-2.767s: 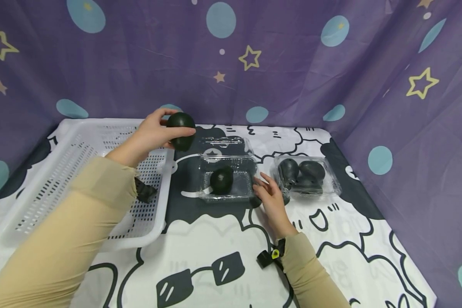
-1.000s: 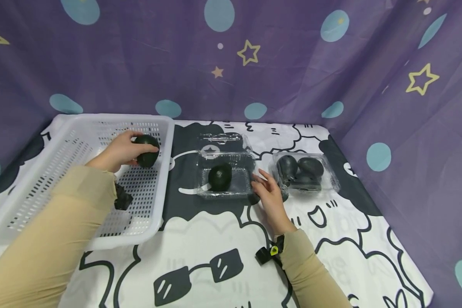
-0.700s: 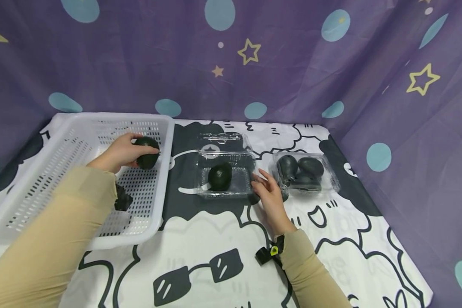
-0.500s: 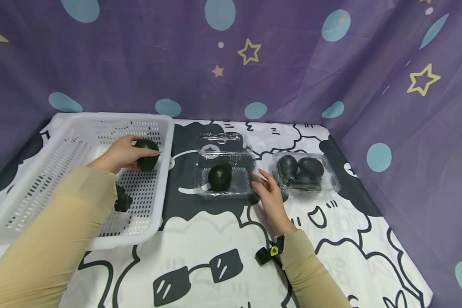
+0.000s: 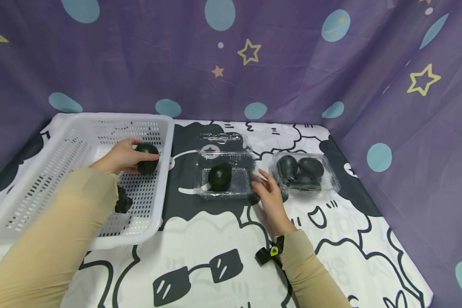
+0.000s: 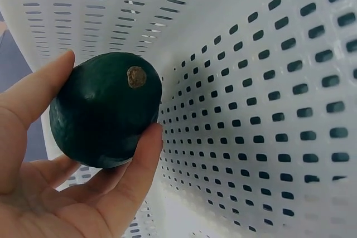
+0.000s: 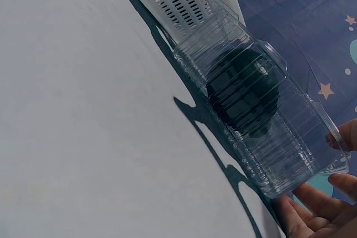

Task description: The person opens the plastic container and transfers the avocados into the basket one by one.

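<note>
Left hand fingers grip one avocado; right hand fingers spread; two clamshells.

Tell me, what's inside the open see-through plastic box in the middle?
One dark green round avocado lies inside the open clear plastic box; the rest looks bare. The right hand touches its right edge. What lies beneath the avocado is hidden.

The basket sat left of the open box. The shut box sat right of it.
</note>
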The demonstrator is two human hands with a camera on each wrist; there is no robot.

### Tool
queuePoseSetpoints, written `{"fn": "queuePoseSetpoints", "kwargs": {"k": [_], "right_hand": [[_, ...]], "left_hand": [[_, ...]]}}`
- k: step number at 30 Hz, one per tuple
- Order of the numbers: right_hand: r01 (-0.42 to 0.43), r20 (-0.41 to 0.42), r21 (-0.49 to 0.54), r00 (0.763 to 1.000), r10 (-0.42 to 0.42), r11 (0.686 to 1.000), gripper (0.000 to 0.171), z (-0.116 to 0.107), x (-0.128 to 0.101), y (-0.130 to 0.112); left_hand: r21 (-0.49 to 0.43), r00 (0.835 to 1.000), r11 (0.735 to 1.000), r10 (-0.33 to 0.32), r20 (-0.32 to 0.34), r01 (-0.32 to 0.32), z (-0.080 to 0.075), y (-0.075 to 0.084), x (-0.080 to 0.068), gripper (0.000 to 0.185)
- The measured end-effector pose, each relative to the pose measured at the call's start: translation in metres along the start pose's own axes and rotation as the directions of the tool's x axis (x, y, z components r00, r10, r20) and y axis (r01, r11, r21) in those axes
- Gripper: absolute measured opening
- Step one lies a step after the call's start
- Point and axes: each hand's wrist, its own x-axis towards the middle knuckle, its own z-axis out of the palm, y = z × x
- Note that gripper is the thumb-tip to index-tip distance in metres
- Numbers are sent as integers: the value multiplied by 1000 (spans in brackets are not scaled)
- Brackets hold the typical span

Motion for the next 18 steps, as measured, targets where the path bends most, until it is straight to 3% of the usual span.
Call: {"fn": "queuePoseSetpoints", "kwargs": {"k": [18], "right_hand": [[0, -8, 8, 1000, 0, 1000, 55, 0, -1, -3]], "left_hand": [[81, 999, 997, 1, 37, -4, 2, -6, 4, 99]]}}
